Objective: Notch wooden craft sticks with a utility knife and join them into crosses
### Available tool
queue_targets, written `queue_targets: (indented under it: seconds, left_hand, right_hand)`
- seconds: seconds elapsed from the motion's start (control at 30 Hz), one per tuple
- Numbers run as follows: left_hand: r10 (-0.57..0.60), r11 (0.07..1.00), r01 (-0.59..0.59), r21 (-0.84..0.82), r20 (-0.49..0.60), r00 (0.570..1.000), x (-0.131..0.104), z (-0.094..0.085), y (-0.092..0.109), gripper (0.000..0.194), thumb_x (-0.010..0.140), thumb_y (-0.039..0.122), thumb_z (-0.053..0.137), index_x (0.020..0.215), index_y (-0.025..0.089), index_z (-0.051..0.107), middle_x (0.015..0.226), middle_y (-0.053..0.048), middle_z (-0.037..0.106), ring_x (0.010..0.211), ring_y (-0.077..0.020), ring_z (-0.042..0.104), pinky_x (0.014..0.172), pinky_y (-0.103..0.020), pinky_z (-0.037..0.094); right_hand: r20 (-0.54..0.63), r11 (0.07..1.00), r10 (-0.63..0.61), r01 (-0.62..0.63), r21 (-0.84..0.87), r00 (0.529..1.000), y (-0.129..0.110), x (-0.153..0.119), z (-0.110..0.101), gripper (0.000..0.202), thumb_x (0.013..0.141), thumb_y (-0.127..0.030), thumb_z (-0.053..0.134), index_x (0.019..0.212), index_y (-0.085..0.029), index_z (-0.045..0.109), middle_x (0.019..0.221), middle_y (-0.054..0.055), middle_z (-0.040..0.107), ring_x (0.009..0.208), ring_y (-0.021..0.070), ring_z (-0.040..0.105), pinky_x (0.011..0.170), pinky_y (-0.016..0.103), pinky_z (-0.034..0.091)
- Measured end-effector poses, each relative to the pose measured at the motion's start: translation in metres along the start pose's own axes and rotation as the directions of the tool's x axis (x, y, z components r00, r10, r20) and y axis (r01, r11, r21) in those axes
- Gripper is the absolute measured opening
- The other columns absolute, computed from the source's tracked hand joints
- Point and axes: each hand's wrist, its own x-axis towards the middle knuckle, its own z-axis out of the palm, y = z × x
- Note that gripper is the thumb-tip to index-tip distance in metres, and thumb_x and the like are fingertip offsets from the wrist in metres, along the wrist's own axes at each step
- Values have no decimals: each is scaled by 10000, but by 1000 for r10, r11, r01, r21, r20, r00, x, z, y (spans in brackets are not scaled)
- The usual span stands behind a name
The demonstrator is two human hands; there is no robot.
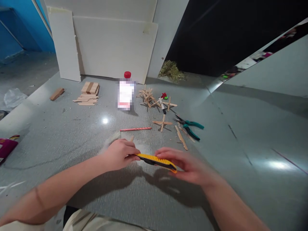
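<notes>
A yellow and black utility knife is held level between my hands, low over the grey floor. At its left end, my left hand pinches it between thumb and fingers. My right hand, a little blurred, curls round its right end from behind, fingers above and thumb below. The blade cannot be made out. Just behind my left hand, the tip of a small wooden stick shows. A red-striped pencil lies beyond the knife, and a cross of craft sticks lies to the pencil's right.
Teal-handled pliers and loose sticks lie to the right. Farther back are a blurred red-capped bottle, a pile of stick crosses, a marker and stacked craft sticks. White boards lean behind.
</notes>
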Motion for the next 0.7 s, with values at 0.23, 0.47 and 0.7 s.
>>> queue_targets:
  seconds: [0.23,0.47,0.7]
  left_hand:
    - [69,974,-66,217,-4,998,11,26,7,242,977,283,510,840,159,666,729,-33,651,692,-163,618,775,-345,421]
    - [142,975,-149,167,52,989,19,4,-24,296,974,465,527,978,206,671,947,-21,714,898,-186,664,907,-365,436]
    - [89,990,-96,101,72,993,12,2,-77,676,828,648,651,1324,199,555,1393,-124,563,1290,-310,523,1052,-476,383]
  right_hand:
    - [157,872,258,-160,-462,953,-33,14,9,644,854,-279,665,1444,-193,422,1386,169,592,1250,289,601,1000,428,531]
    - [144,751,342,-178,-635,929,-21,32,45,399,916,-121,470,1307,-133,549,939,115,745,722,243,712,617,334,538]
    - [147,903,358,-301,-305,922,-2,32,-5,347,963,-206,490,1280,-294,601,874,25,714,688,144,693,608,234,527]
